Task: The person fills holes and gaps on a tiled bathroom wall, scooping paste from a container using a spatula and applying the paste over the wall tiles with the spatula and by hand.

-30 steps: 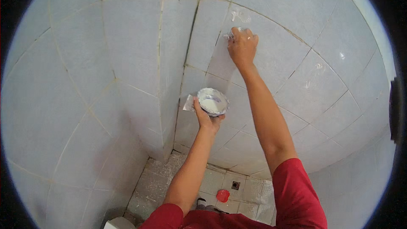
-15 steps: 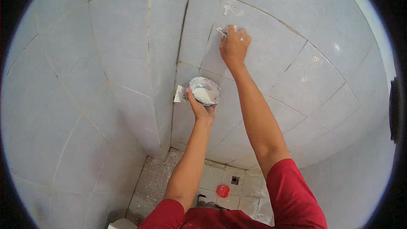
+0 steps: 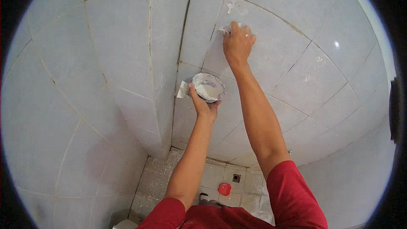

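My left hand [image 3: 204, 107] grips a round bowl [image 3: 212, 77] from below, thumb against its side. White paste [image 3: 208, 90] lies inside, and its rim is smeared with it. A flat, pale, stained piece [image 3: 183, 90] sticks out to the left beside my thumb. Higher up, my right hand [image 3: 238, 46] is against the tiled wall [image 3: 267, 51], fingers curled and spotted with white. A whitish bit shows at its left edge; whatever the fingers hold is hidden. White smears [image 3: 231, 7] mark the tile just above this hand.
Left of the bowl, the tiled walls meet at a corner [image 3: 180, 55] with a dark joint. On the tiled floor below are a red dish [image 3: 224, 189], a square drain [image 3: 236, 178] and my foot [image 3: 204, 196]. A white object [image 3: 125, 224] stands at the lower left.
The bowl in my left hand has shifted slightly right and up in the picture. My right hand also sits a little further right, still against the tile.
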`<action>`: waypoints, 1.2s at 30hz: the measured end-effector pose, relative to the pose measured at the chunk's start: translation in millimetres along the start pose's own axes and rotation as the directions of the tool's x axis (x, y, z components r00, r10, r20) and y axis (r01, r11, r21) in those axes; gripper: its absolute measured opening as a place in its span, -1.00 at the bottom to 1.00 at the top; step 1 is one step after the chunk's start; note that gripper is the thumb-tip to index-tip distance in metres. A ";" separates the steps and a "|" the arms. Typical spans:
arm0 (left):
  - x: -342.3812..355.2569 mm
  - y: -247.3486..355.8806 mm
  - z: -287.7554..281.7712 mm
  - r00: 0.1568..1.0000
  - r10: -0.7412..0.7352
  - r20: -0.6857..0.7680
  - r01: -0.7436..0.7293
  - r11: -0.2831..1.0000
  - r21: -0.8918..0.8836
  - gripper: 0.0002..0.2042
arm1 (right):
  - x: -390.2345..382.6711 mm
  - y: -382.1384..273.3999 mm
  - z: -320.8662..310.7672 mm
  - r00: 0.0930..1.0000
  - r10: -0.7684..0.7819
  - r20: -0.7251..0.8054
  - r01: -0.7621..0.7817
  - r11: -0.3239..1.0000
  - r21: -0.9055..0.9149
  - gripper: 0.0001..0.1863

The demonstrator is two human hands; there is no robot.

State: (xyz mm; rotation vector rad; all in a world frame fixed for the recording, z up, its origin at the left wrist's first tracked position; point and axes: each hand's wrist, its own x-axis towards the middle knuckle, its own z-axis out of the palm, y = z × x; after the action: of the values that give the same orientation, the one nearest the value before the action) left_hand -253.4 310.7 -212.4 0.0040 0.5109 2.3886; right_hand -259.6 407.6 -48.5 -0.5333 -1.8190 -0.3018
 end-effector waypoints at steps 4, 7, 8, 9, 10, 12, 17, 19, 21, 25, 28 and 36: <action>4.3 2.0 -4.1 0.996 -0.013 0.091 0.014 1.000 -0.011 -0.27 | -2.3 10.5 4.1 0.990 -0.116 -0.079 0.114 0.993 -0.034 -0.85; 1.9 5.2 -0.1 0.998 -0.042 0.053 0.043 0.999 -0.007 -0.28 | -3.2 17.2 3.4 0.980 -0.177 -0.094 0.176 0.984 -0.026 -0.84; -1.2 4.5 2.5 0.999 -0.041 0.035 0.041 0.999 -0.008 -0.28 | -2.2 19.5 2.4 0.974 -0.199 -0.106 0.198 0.980 -0.017 -0.83; -4.0 4.1 4.8 0.999 -0.040 0.018 0.040 0.999 -0.009 -0.28 | -1.4 21.9 1.7 0.972 -0.206 -0.111 0.205 0.979 -0.019 -0.83; -4.1 4.5 3.8 0.999 -0.030 0.023 0.030 0.999 -0.014 -0.28 | -0.1 19.8 -0.4 0.977 -0.162 -0.137 0.158 0.987 -0.039 -0.82; -2.2 3.7 3.1 0.998 -0.038 0.051 0.038 0.999 -0.007 -0.28 | 7.3 15.9 -0.5 0.978 -0.122 -0.169 0.114 0.992 -0.055 -0.81; 3.1 10.6 -4.7 0.996 -0.034 0.077 0.037 0.999 -0.028 -0.28 | 7.6 11.0 -1.2 0.979 -0.149 -0.140 0.160 0.985 0.069 -0.78; 0.4 10.9 -1.4 0.995 -0.047 0.085 0.051 0.998 -0.046 -0.29 | 7.1 22.4 -4.4 0.979 -0.151 -0.134 0.165 0.982 0.094 -0.78; -4.0 9.5 4.5 0.998 -0.026 0.064 0.029 0.999 -0.044 -0.29 | 7.5 28.6 -2.2 0.980 -0.154 -0.124 0.170 0.977 0.126 -0.77; -8.4 10.1 11.1 0.998 -0.041 -0.039 0.039 0.997 -0.059 -0.30 | 16.3 8.7 -10.1 0.998 -0.034 -0.059 0.039 0.995 0.093 -0.73; -3.6 10.8 2.4 0.997 -0.033 0.064 0.035 0.999 -0.037 -0.30 | 12.1 -4.4 -10.5 0.999 0.040 -0.035 -0.039 0.999 0.010 -0.70; 1.5 9.9 0.9 0.995 -0.072 0.076 0.078 0.993 -0.088 -0.29 | 4.2 41.4 -16.4 0.997 0.010 0.077 -0.031 0.960 0.278 -0.68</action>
State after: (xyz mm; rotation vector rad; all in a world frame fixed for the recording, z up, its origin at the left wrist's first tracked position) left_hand -260.6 305.2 -208.1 0.0304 0.3621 2.3266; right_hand -226.2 436.6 -42.0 -0.3685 -1.8888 -0.0086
